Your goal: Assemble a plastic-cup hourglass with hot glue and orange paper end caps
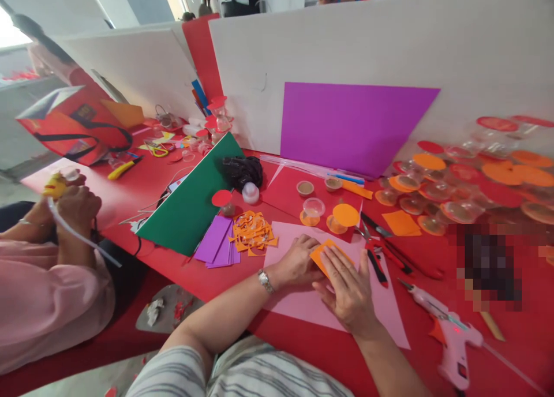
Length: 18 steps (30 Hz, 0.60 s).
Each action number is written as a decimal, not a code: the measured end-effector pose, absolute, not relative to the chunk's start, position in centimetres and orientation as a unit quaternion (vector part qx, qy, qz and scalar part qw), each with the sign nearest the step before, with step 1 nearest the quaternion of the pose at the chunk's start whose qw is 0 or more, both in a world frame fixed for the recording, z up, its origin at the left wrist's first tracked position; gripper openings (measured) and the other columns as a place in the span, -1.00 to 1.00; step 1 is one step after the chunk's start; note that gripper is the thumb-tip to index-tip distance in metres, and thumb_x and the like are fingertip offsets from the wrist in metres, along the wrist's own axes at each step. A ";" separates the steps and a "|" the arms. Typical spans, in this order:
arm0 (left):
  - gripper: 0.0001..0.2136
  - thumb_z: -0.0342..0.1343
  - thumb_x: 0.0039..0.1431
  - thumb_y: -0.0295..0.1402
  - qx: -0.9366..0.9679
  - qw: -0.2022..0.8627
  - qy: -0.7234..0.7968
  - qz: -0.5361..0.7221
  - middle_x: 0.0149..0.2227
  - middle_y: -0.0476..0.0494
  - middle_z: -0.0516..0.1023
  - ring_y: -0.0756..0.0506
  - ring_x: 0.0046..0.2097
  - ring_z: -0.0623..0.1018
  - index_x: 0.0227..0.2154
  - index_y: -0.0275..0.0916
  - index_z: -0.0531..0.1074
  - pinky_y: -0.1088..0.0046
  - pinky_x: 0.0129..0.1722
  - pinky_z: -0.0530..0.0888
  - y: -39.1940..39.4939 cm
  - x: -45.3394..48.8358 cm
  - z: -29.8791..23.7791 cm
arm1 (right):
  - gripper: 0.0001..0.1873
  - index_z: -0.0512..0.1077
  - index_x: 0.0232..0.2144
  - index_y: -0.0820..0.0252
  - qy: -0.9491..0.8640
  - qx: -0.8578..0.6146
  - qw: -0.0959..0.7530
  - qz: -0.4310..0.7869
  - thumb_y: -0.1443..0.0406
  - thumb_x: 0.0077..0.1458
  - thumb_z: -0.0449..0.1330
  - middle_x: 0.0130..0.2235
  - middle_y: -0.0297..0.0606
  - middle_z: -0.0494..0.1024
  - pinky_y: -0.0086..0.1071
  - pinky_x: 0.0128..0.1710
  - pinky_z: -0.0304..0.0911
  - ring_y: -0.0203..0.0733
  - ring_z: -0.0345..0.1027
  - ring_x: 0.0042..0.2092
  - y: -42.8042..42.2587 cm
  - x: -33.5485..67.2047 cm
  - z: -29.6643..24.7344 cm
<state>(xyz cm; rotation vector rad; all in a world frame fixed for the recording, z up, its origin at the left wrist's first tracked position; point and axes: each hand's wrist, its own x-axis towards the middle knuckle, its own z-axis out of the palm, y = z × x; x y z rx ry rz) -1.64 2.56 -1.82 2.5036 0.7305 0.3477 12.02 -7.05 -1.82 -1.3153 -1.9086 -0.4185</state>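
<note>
An orange paper square (319,257) is between my hands, over a pale pink sheet (298,310). My left hand (296,265) holds its left side with curled fingers; the fingertips are partly hidden. My right hand (350,296) lies across the top of the square, its long fingers stretched flat and the little finger apart. Beyond them stand small clear cups, one topped by an orange disc (346,215). To the left are orange paper scraps (252,231) and purple cards (219,244). Red-handled pliers (375,261) lie close to my right hand.
A pink glue gun (450,325), its red light on, lies at right. Clear cups with discs (467,178) crowd the back right. A green board (194,203) leans at left; a purple board (346,126) stands behind. A co-worker's hands (71,203) hold a yellow glue gun.
</note>
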 end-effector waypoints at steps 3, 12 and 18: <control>-0.80 0.26 0.11 -0.23 0.914 0.270 0.266 0.146 -0.19 -0.20 0.48 -0.19 -0.12 0.40 -0.33 -0.25 0.45 0.27 -0.05 0.36 2.4 -1.7 -1.5 | -0.43 0.18 0.28 0.41 -0.729 -0.533 0.403 -0.148 0.16 0.36 -0.02 0.06 0.16 0.53 0.24 0.31 -0.10 0.07 0.42 0.13 -7.2 13.0 -2.2; -0.83 0.23 0.13 -0.26 0.916 0.273 0.257 0.145 -0.23 -0.17 0.47 -0.15 -0.18 0.38 -0.34 -0.25 0.43 0.30 -0.10 0.34 2.5 -1.7 -1.4 | -0.35 0.01 0.35 0.39 -0.757 -0.545 0.330 -0.145 0.12 0.37 -0.08 0.13 0.17 0.48 0.23 0.34 -0.21 0.10 0.36 0.19 -7.2 12.9 -1.4; -0.81 0.24 0.12 -0.24 0.928 0.240 0.265 0.108 -0.25 -0.17 0.47 -0.16 -0.20 0.37 -0.36 -0.26 0.43 0.27 -0.12 0.34 2.4 -1.5 -2.0 | -0.42 0.21 0.24 0.42 -0.769 -0.546 0.301 -0.139 0.11 0.35 0.00 0.10 0.14 0.51 0.15 0.36 -0.20 0.04 0.42 0.14 -6.9 12.0 -0.6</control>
